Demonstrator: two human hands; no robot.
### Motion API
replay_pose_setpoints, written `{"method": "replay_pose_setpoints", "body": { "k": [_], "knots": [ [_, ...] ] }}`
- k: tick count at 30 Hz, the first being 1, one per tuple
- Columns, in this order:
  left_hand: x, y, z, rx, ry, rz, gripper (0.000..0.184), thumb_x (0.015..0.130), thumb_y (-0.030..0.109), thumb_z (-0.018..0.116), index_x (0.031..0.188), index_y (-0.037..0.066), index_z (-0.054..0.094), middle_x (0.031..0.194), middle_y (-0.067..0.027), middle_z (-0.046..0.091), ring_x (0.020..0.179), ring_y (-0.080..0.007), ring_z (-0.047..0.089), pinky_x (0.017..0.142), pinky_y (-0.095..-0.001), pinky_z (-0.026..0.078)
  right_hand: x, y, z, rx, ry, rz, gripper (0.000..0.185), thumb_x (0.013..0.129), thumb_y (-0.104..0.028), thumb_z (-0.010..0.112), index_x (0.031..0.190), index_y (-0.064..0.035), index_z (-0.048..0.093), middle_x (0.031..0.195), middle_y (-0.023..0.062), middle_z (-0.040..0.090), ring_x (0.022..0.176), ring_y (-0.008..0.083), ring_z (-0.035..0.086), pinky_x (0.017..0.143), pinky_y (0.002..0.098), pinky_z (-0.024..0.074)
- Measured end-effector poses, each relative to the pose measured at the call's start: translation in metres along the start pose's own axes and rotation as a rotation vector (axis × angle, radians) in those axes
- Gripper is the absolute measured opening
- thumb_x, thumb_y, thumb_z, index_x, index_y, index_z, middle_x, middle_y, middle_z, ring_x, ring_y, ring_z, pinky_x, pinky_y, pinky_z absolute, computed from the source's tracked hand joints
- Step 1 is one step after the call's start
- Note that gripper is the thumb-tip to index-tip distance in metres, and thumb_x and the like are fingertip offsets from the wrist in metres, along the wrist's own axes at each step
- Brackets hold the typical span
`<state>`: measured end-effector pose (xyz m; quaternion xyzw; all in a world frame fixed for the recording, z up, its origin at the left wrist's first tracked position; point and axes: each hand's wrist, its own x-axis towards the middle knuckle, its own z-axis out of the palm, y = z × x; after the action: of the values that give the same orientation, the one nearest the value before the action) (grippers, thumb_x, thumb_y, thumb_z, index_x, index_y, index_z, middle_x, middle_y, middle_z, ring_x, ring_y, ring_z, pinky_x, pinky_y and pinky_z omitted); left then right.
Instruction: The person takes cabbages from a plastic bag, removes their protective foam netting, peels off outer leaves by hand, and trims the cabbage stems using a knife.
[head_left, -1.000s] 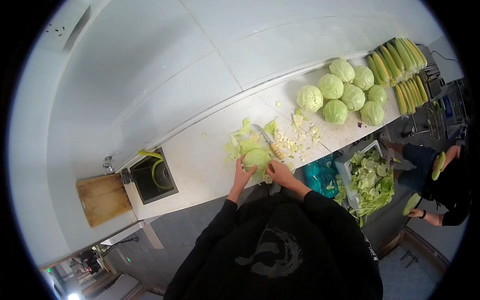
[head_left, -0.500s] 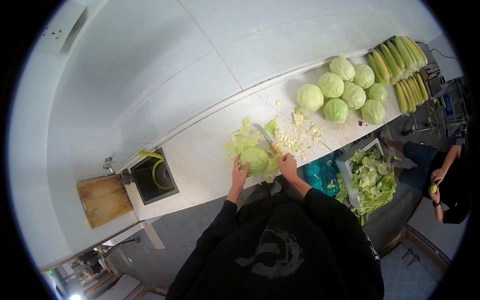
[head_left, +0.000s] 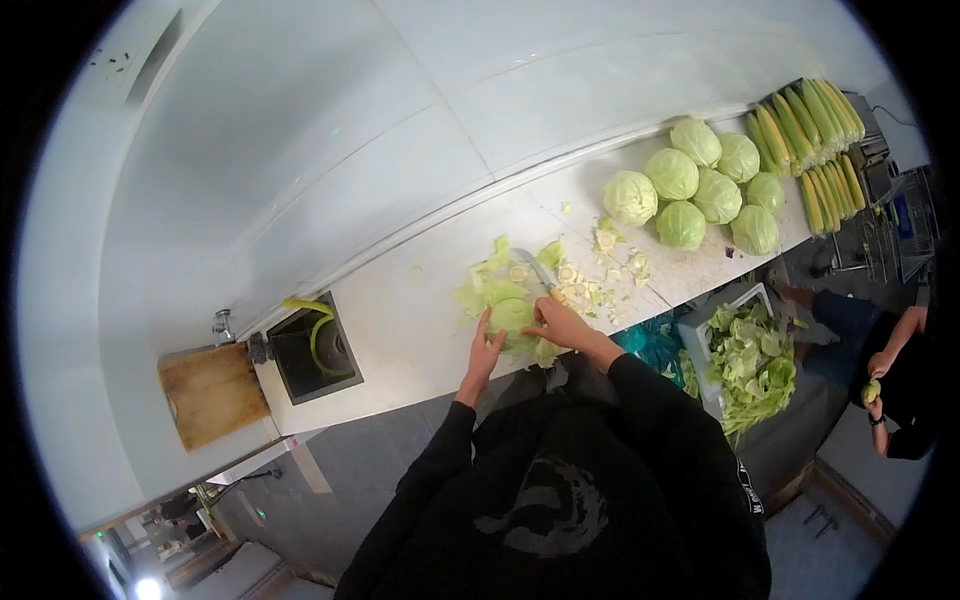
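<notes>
A green cabbage (head_left: pixel 509 311) sits on the counter in front of me among loose leaves. My left hand (head_left: pixel 484 352) holds its left side, thumb and fingers curved against it. My right hand (head_left: pixel 563 325) grips at the cabbage's right edge; whether its fingertips pinch a leaf is too small to tell. Just beyond that hand lies a knife (head_left: pixel 541 270) with a curved blade and light handle, partly behind the fingers. Cut stem pieces and leaf scraps (head_left: pixel 590 289) are scattered to the right of the knife.
Several whole cabbages (head_left: pixel 717 196) and rows of corn (head_left: pixel 810 125) stand farther right on the counter (head_left: pixel 405 330). Left are a sink (head_left: pixel 292 360) and a wooden board (head_left: pixel 212 395). A bin of leaves (head_left: pixel 752 352) stands below; a person (head_left: pixel 898 370) is at the right.
My right hand has moved left and up from beside the knife handle to the cabbage's right edge. My left hand stays on the cabbage. The view has shifted slightly.
</notes>
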<state>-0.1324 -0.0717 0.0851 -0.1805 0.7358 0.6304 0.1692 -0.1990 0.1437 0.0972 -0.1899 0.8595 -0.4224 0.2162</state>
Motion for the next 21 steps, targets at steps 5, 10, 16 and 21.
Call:
{"method": "replay_pose_setpoints", "body": {
  "k": [5, 10, 16, 21],
  "knots": [
    [-0.004, 0.011, 0.000, -0.040, -0.010, 0.035, 0.065, 0.091, 0.015, 0.061, 0.148, 0.011, 0.031, 0.143, -0.0118, 0.043, 0.126, -0.0209, 0.045, 0.102, -0.0317, 0.037, -0.001, -0.009, -0.018, -0.021, -0.082, -0.019, 0.034, 0.085, -0.035, 0.066, 0.087, -0.0041, 0.052, 0.075, 0.0113, 0.058, 0.072, 0.0291, 0.061, 0.068, 0.0395, 0.0471],
    [-0.005, 0.011, 0.002, -0.030, 0.001, 0.052, 0.064, 0.090, 0.014, 0.062, 0.147, 0.008, 0.033, 0.143, -0.0125, 0.042, 0.126, -0.0207, 0.044, 0.103, -0.0320, 0.037, 0.001, 0.004, 0.023, -0.566, 0.117, -0.397, 0.018, 0.084, -0.019, 0.058, 0.089, -0.0018, 0.053, 0.080, 0.0127, 0.060, 0.077, 0.0295, 0.063, 0.068, 0.0389, 0.0520],
    [-0.004, 0.007, 0.006, 0.067, 0.033, 0.120, 0.064, 0.090, 0.015, 0.062, 0.146, 0.006, 0.033, 0.145, -0.0139, 0.041, 0.129, -0.0232, 0.042, 0.106, -0.0339, 0.035, -0.002, -0.002, 0.019, -0.558, 0.253, -0.234, 0.024, 0.084, -0.015, 0.054, 0.101, 0.0005, 0.051, 0.082, 0.0150, 0.061, 0.078, 0.0337, 0.063, 0.066, 0.0409, 0.0527],
    [0.002, -0.009, 0.003, 0.086, 0.058, 0.084, 0.064, 0.089, 0.014, 0.061, 0.146, 0.005, 0.032, 0.146, -0.0158, 0.038, 0.134, -0.0273, 0.036, 0.110, -0.0362, 0.029, -0.003, 0.005, 0.018, -0.143, 0.180, 0.155, 0.025, 0.087, -0.019, 0.052, 0.108, -0.0039, 0.054, 0.084, 0.0215, 0.063, 0.077, 0.0403, 0.062, 0.068, 0.0495, 0.0500]
  ]
}}
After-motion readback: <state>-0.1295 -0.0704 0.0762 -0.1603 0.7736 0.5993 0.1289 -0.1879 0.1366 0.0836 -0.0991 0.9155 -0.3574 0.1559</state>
